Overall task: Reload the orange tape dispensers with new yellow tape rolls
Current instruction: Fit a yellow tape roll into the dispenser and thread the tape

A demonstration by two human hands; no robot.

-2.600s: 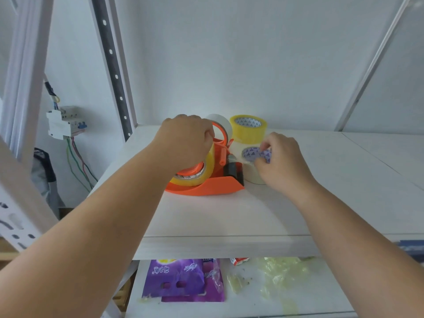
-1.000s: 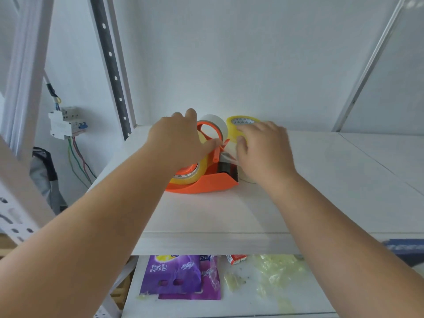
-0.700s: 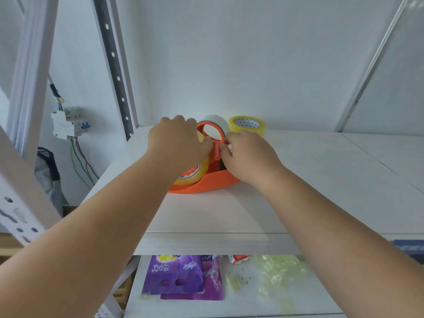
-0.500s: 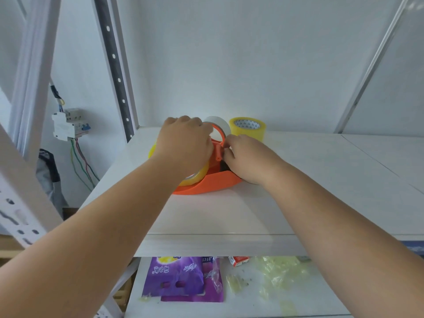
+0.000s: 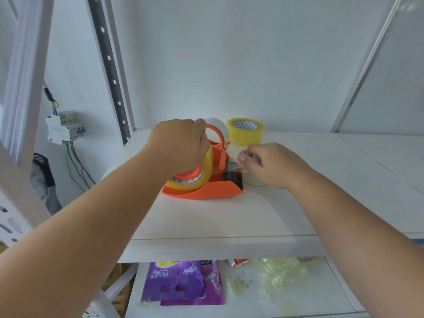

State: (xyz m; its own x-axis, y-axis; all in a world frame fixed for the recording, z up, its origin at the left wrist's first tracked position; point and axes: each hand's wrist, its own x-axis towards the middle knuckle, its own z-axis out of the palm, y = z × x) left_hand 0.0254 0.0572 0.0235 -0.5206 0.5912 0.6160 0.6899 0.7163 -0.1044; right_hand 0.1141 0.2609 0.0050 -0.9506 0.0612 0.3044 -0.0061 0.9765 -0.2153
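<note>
An orange tape dispenser (image 5: 206, 191) stands on the white shelf (image 5: 229, 216), with a yellow tape roll (image 5: 197, 177) seated in it. My left hand (image 5: 179, 145) grips the top of that roll. To the right of the black cutter blade (image 5: 234, 177), my right hand (image 5: 270, 164) pinches the clear tape end, which stretches from the roll over the blade. A second orange dispenser (image 5: 218, 134) with a whitish roll stands behind the first. A spare yellow roll (image 5: 245, 131) lies flat at the back. A pale roll (image 5: 254, 180) is mostly hidden under my right hand.
Perforated shelf uprights (image 5: 107, 65) rise at the left, with a breaker box and wires (image 5: 64, 131) on the wall beyond. On the lower shelf lie purple packets (image 5: 181, 283) and crumpled tape scraps (image 5: 280, 274).
My right hand has moved from the dispenser's orange handle out to the right, drawing the tape end past the cutter blade. My left hand stays on the roll.
</note>
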